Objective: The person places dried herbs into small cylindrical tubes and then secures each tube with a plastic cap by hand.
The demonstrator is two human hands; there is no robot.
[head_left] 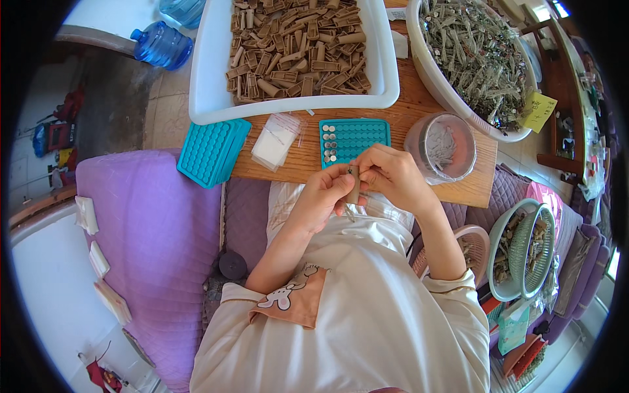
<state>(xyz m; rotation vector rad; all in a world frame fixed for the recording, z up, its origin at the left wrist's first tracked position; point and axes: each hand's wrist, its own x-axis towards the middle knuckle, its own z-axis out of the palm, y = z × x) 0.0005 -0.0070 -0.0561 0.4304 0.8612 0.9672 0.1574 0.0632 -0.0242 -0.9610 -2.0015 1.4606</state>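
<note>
My left hand [325, 194] is closed around a small brown plastic casing [354, 186], held roughly upright in front of my body. A small dark part shows at its top, and thin pale strands hang below it. Bent over the same end are the pinched fingers of my right hand [395, 178]; what lies between them is hidden. Just beyond my hands, a teal tray [367, 137] with round pockets holds several silver button-like discs along its left side. Right of it stands a clear round tub [419, 141] with small grey pieces inside.
A white bin [196, 92] of brown casings stands at the table's back, beside a large round basin [452, 98] of tangled wired parts. Stacked teal trays [208, 154] and clear plastic bags [276, 141] lie left. Baskets [501, 252] sit at right, a purple padded seat [144, 249] at left.
</note>
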